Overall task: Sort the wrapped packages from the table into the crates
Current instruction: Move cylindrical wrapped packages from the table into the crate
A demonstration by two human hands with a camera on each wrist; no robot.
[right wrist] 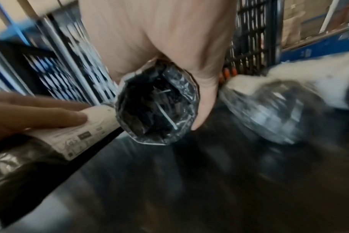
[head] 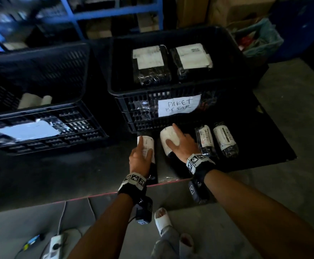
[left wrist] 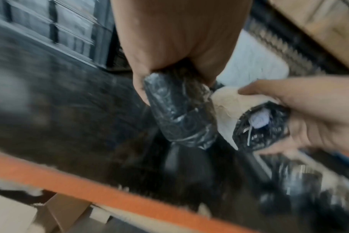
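My left hand (head: 144, 148) grips a slim black-wrapped package (head: 148, 142) with a white label, lying on the dark table (head: 59, 171). Beside it, my right hand (head: 178, 141) curls over a thicker roll package (head: 166, 136) with a white label. In the left wrist view my left hand (left wrist: 169, 47) holds the slim package (left wrist: 179, 113). In the right wrist view the right hand (right wrist: 169, 39) wraps the thick package (right wrist: 157, 102). Two more wrapped packages (head: 205, 141) (head: 225, 139) lie to the right. Behind stands a black crate (head: 217, 86) labelled "PAKET BESAR" holding two large packages (head: 150, 64) (head: 191, 58).
A second black crate (head: 63, 113) stands at the left with pale items (head: 35, 100) inside. Blue shelving (head: 115, 14), cardboard boxes (head: 236, 10) and a teal bag (head: 260, 38) are behind. A power strip (head: 55, 242) lies on the floor near my sandalled foot (head: 162, 217).
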